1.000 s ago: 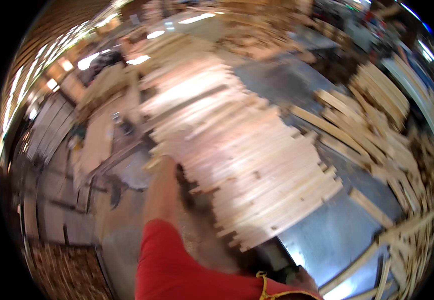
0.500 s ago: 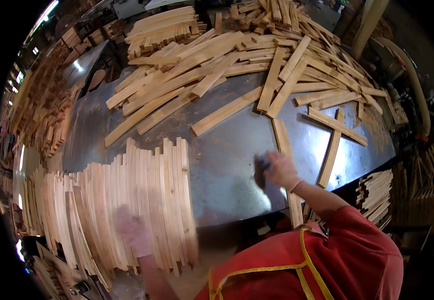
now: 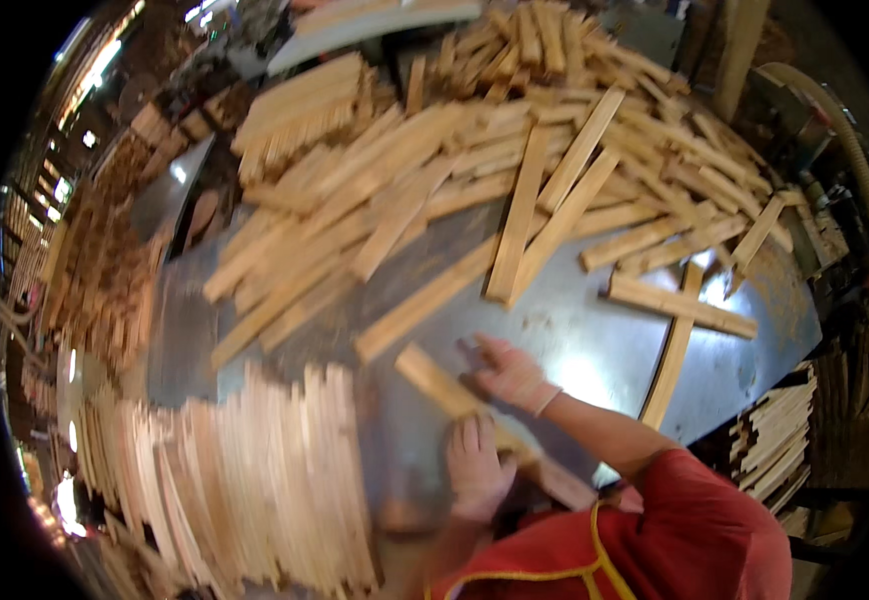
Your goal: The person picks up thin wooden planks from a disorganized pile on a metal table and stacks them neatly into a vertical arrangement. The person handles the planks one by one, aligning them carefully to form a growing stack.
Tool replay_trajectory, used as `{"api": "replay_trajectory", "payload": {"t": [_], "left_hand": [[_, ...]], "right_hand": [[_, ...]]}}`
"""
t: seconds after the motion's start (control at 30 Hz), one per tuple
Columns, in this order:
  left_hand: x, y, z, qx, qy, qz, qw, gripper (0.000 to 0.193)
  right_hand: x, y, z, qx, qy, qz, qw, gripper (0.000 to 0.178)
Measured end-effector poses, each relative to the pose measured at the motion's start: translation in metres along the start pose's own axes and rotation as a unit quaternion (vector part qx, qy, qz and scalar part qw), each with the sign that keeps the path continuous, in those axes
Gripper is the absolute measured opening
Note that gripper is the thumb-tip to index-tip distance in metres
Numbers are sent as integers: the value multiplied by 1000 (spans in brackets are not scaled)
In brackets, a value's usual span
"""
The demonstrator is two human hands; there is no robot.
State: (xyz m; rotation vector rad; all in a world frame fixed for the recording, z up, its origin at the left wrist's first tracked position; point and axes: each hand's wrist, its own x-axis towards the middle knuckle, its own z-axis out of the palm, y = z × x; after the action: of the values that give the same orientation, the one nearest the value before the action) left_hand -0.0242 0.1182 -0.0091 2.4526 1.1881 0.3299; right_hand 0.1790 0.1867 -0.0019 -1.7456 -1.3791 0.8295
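Observation:
A pale wooden strip (image 3: 433, 380) lies slanting across the near part of the metal table (image 3: 425, 310), its lower end close to my red clothing. My left hand (image 3: 477, 470) has its fingers over the middle of this strip, with the thumb to the right. Just beyond the strip is my right hand (image 3: 513, 376), fingers apart and pointing left, with nothing visible in them. Left of my left hand stands a tight row of upright-edged wooden strips (image 3: 265, 480). Motion blurs both hands somewhat.
A loose heap of wooden strips (image 3: 395, 190) covers the far side of the table. Two crossed strips (image 3: 683, 309) lie at the right. A neat stack (image 3: 300, 110) stands at the back left, another stack (image 3: 775, 430) beyond the right edge. A ribbed hose (image 3: 860, 170) hangs at far right.
My left hand has left the row of strips and come right onto the single strip. That strip now slants the other way, its far end farther left. My right hand has moved slightly left.

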Motion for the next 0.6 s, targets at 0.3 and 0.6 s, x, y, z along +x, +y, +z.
{"api": "replay_trajectory", "payload": {"t": [0.3, 0.6], "left_hand": [[16, 26, 49, 117, 18, 53, 992, 52], [-92, -63, -7, 174, 92, -259, 946, 59]], "right_hand": [[210, 22, -40, -407, -64, -102, 906, 68], [110, 52, -125, -490, -216, -3, 844, 72]]}}
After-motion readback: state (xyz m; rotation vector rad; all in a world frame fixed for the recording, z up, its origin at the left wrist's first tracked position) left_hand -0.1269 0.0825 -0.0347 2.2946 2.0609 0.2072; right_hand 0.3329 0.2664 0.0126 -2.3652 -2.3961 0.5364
